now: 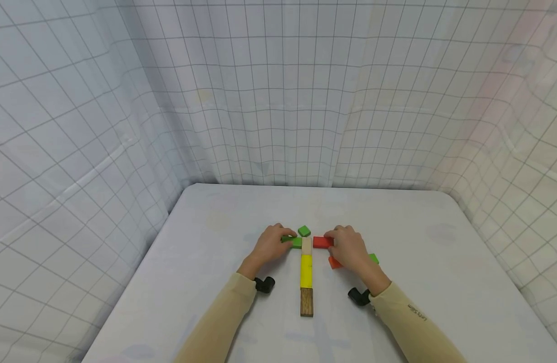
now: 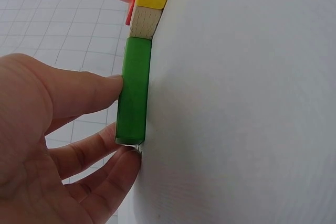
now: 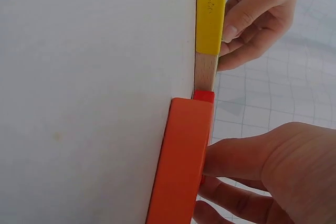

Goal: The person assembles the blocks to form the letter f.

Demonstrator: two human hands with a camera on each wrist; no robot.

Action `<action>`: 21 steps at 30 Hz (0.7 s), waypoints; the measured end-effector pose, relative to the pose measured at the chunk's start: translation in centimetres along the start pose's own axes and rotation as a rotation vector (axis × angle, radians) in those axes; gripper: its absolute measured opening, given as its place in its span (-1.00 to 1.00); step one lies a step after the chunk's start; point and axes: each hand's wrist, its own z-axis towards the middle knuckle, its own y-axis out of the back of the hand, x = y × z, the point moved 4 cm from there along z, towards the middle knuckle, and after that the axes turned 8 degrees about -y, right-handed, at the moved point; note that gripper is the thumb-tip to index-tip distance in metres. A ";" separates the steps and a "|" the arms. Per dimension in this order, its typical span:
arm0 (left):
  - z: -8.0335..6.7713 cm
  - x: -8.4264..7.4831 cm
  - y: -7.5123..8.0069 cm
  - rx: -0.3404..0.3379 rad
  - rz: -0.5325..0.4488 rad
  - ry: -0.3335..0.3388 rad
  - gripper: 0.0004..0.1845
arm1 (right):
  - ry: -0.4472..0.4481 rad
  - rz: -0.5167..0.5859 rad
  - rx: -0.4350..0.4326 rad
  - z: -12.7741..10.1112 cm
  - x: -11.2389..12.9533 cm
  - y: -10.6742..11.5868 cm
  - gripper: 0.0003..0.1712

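My left hand (image 1: 269, 245) holds a green block (image 1: 296, 243), thumb on its near side and fingers around its far side and outer end. The block's inner end meets a pale wooden block (image 1: 307, 245) at the top of an upright row. On the other side, my right hand (image 1: 349, 248) grips a red block (image 1: 321, 242) between thumb and fingers, with a narrow gap to the pale block in the head view. Below the pale block, a yellow block (image 1: 307, 271) and a dark brown block (image 1: 307, 302) continue the row toward me.
A small green block (image 1: 304, 231) lies just beyond the row's top. An orange block (image 3: 181, 156) lies nearer than the red one, partly under my right hand. Another green block (image 1: 374, 258) peeks out beside my right wrist. Gridded white curtains (image 1: 278, 101) surround the white table (image 1: 206, 307).
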 end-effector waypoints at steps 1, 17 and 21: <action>0.0 0.0 0.0 0.000 -0.001 0.000 -0.74 | -0.003 0.000 0.002 0.0 0.0 -0.1 -0.66; 0.2 0.3 -0.2 -0.002 0.004 0.017 -0.74 | -0.003 -0.001 0.024 0.1 0.1 -0.4 -0.66; 0.2 0.3 -0.3 0.003 0.008 0.020 -0.74 | 0.006 -0.003 0.021 0.1 0.1 -0.4 -0.66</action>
